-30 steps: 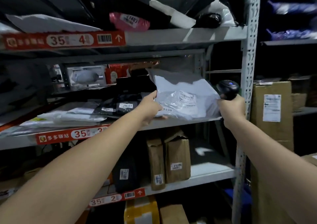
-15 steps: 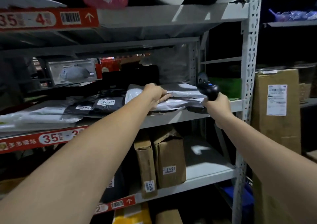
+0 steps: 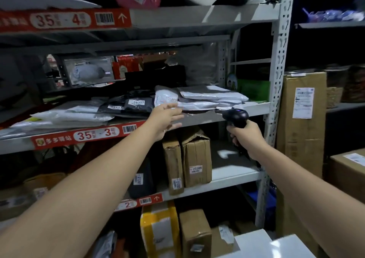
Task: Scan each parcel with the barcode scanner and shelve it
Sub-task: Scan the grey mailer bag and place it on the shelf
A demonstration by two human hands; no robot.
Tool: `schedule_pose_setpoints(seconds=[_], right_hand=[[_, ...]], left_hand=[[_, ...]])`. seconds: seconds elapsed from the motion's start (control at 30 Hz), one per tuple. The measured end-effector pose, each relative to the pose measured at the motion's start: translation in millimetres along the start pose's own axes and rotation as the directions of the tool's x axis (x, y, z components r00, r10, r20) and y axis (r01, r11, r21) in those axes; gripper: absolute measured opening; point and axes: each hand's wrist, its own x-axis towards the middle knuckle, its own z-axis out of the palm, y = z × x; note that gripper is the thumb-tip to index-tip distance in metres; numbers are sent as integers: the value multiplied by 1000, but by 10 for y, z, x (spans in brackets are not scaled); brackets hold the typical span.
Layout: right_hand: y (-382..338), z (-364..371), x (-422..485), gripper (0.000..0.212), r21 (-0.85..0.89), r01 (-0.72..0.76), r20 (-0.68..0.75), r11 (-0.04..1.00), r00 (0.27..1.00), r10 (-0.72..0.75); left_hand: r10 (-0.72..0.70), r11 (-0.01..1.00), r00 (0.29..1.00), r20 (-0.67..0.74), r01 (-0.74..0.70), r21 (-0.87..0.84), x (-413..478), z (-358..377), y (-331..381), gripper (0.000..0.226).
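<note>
Head view: shelf [image 3: 199, 119] holds grey parcel [image 3: 214, 94]; left hand [image 3: 165, 118] spread, right hand [image 3: 245, 138] grips scanner [image 3: 237, 115].

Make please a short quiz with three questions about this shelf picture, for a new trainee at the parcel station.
1. True or false: the left hand grips the barcode scanner.
2. Choose one. Which number stands on the wider upright cardboard box, one shelf below the left hand? A 21403, B 21209, C 20317.
3. Fill the gap: the red shelf label beside the left forearm reads 35 - __.

Key: 1 false, the right hand grips the scanner, and the left hand is open and holds nothing. 2 B. 3 the number 3.
</note>
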Motion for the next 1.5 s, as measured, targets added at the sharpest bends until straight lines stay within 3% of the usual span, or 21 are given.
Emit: schedule_pose_setpoints(seconds=[0.2, 0.43, 0.6, 0.8, 0.97, 1.17, 1.3, 1.5], right_hand=[[310, -26, -710, 14, -87, -131, 104, 988, 985, 139], [945, -255, -1422, 25, -146, -219, 184, 965, 952, 244], [1476, -577, -1728, 31, -241, -306, 158, 921, 924, 348], [2122, -841, -1987, 41, -303, -404, 77, 863, 892, 445], [2650, -975, -2130, 32, -474, -476, 0, 741, 842, 540], [3210, -1007, -2280, 17, -654, -464, -84, 597, 829, 553], [3368, -954, -2357, 6, -739, -415, -41, 530, 814, 579], [3510, -973, -2454, 56, -696, -445, -76, 563, 826, 559]], left_hand=[[-101, 991, 995, -5, 101, 91, -669, -157, -537, 38], [-209, 949, 976, 63, 187, 252, -1469, 195, -1363, 40], [-354, 919, 929, 111, 323, 226, -1730, 453, -1910, 43], [-435, 871, 894, 109, 386, 305, -1883, 696, -2580, 49], [-509, 822, 854, 104, 446, 355, -2014, 832, -3000, 46], [-564, 783, 820, 100, 492, 380, -2213, 830, -3287, 45], [-592, 765, 796, 122, 509, 394, -2332, 834, -3432, 37], [-617, 736, 776, 130, 511, 444, -2398, 799, -3609, 43]])
